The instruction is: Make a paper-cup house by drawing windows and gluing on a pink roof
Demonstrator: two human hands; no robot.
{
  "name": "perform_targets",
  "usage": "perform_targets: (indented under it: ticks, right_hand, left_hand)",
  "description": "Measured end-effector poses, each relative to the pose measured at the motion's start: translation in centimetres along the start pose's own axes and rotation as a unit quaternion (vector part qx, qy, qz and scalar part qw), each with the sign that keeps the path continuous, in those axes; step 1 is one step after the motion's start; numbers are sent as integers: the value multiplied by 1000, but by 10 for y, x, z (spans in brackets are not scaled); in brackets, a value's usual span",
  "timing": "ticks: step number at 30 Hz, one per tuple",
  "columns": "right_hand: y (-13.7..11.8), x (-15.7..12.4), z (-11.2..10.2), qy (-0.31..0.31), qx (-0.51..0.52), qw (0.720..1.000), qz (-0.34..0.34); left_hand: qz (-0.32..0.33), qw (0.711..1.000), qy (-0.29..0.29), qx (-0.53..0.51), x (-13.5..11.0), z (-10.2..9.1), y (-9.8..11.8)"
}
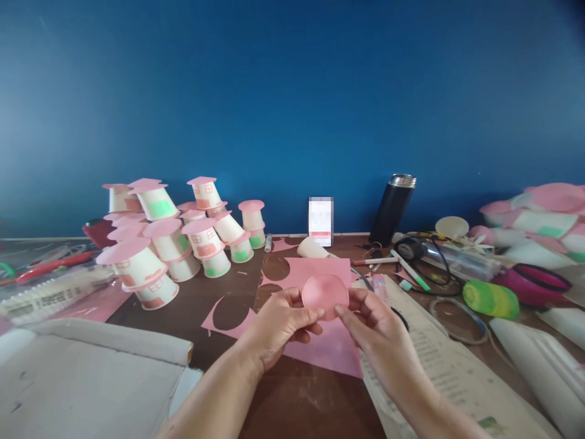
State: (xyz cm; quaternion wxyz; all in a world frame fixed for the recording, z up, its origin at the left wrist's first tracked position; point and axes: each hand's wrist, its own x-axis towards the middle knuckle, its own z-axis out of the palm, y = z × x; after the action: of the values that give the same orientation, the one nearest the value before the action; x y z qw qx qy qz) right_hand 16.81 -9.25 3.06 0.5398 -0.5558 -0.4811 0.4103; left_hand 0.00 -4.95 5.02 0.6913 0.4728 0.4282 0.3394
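So both hands were on one pink paper disc (325, 292), middle of the scene, held up over a pink sheet (329, 353) on the brown table (311, 405). The left hand (276, 320) had its fingers pinching the rim at about eight o'clock, and the right hand (377, 323) had its own pinching it near four.

Going by the disc as clock centre: a pink scrap (209, 321) with a round hole lay between eight and nine, stacked paper cups (167, 244) with pink tops stood around ten, and a black bottle (390, 210) sat at one.
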Motion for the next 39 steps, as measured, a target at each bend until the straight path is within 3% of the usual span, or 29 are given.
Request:
perform_targets:
  ticks: [6, 11, 18, 26, 31, 39]
  right_hand:
    - [0, -2, 1, -5, -38, 999, -15]
    - [-1, -3, 3, -38, 6, 999, 5]
    - [0, 0, 9, -91, 35, 994, 43]
    - [-4, -2, 10, -72, 53, 995, 53]
    - [-2, -2, 9, -54, 52, 995, 60]
    - [1, -3, 11, -60, 52, 997, 8]
  left_hand:
    - [36, 997, 18, 67, 0, 5, 1]
    - [45, 994, 65, 78, 1, 7, 3]
    - [83, 990, 74, 85, -1, 9, 4]
    - [101, 986, 74, 114, -2, 16, 0]
    - [79, 987, 67, 120, -3, 15, -1]
    - [54, 997, 53, 33, 3, 13, -9]
